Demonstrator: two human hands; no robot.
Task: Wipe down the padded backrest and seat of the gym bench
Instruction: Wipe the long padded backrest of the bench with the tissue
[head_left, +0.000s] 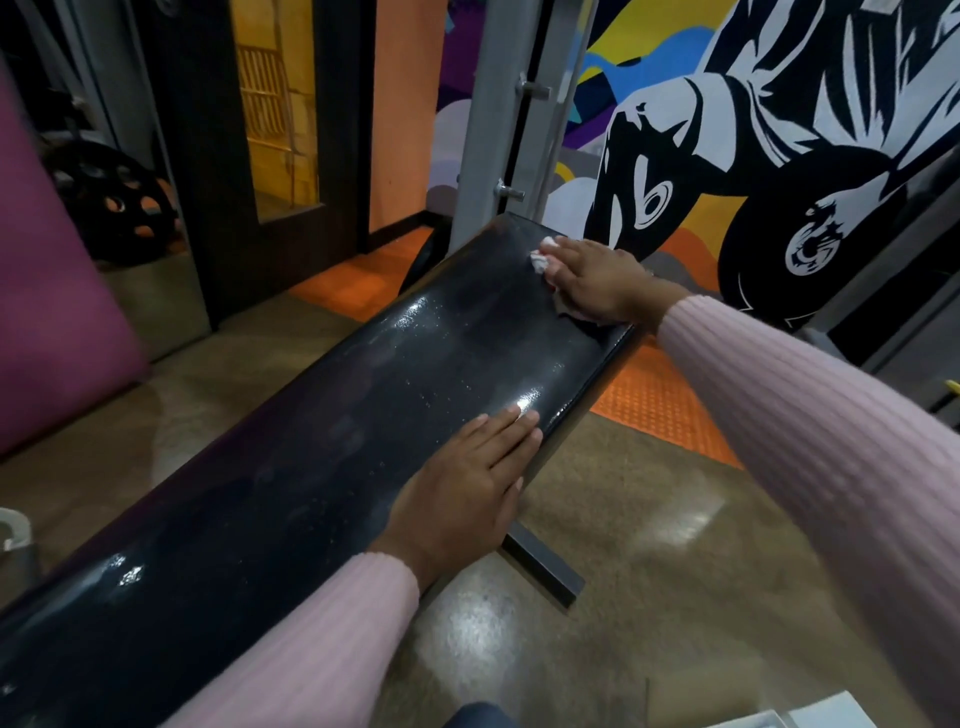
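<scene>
The black pad (363, 405) runs long and glossy, speckled with droplets. The left hand (462, 493) lies flat on it near its right edge, fingers (498, 431) straight and released, holding nothing. The right hand (592, 283) presses a white wipe (540, 257) onto the pad's far end; the wipe bunches under and just past its fingers (563, 252). Beyond those fingers rises a grey post (493, 119) with pegs, and a mural (753, 130) covers the wall. Below the left fingers, the bench's metal foot (545, 569) rests on the floor (649, 519). An orange mat (660, 405) lies between the hands.
</scene>
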